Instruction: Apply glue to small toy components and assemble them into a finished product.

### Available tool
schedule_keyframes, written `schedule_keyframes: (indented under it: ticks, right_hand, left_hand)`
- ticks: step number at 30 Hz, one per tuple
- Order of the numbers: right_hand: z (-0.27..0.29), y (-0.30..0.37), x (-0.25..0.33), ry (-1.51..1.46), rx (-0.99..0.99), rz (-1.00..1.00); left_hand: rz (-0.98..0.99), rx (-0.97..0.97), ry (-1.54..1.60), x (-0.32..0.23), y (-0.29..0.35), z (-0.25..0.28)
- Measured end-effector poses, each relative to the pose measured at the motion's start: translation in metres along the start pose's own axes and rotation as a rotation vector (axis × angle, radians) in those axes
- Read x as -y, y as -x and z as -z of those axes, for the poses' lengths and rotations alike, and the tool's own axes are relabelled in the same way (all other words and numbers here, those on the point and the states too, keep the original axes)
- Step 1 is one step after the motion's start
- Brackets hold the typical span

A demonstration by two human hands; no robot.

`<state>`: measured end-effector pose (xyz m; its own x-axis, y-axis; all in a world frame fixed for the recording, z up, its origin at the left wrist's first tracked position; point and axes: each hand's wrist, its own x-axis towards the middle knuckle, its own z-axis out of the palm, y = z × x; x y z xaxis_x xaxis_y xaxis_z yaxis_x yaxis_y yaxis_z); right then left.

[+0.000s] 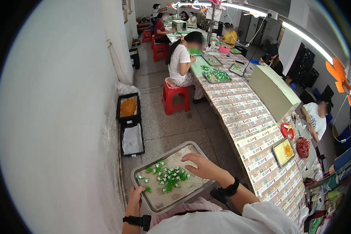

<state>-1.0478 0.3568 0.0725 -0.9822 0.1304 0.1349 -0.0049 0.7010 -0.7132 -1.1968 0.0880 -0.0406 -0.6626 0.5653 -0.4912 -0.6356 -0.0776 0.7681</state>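
A metal tray (pixel 195 201) with a raised rim is held low in front of me, tilted a little in view. Its floor looks sandy or powdery, and a heap of small green-and-white figures (pixel 171 178) lies in the middle, a few of them loose toward the left. My left hand (pixel 134 198) grips the tray's near left edge, thumb over the rim beside one green piece (pixel 148 189). Over the tray's right half is my right hand (pixel 203 167), fingers stretched out and apart, with nothing in it. Whether its fingertips touch the tray's surface I cannot tell.
A long table (pixel 238 117) with a patterned cover runs along the right, bearing a pale box (pixel 275 93) and a tray of green pieces (pixel 217 76). A person sits on a red stool (pixel 175 97) ahead. Black crates (pixel 132 139) line the white wall (pixel 58 117) at left.
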Motion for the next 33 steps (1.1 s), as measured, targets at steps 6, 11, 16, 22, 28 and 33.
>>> schedule_keyframes:
  ticks: [6, 11, 16, 22, 28, 33]
  right_hand:
    - [0.011, -0.106, -0.038, 0.028, -0.142, -0.094]
    - [0.001, -0.192, -0.09, -0.054, -0.017, -0.201]
    - [0.034, -0.297, -0.138, -0.195, 0.02, -0.051]
    - [0.135, -0.41, -0.2, -0.28, -0.139, -0.06]
    - [0.196, -0.52, -0.247, -0.26, -0.214, -0.056]
    - [0.205, -0.599, -0.298, -0.243, -0.328, 0.004]
  left_hand:
    - [0.018, 0.018, -0.027, -0.104, -0.119, -0.003]
    - [0.022, 0.028, -0.045, -0.138, -0.225, -0.009]
    - [0.038, -0.056, -0.057, -0.179, -0.317, -0.055]
    - [0.033, -0.156, 0.009, -0.262, -0.403, -0.134]
    - [0.085, 0.06, -0.046, -0.339, -0.489, -0.163]
    - [-0.043, 0.01, -0.112, -0.372, -0.607, -0.14]
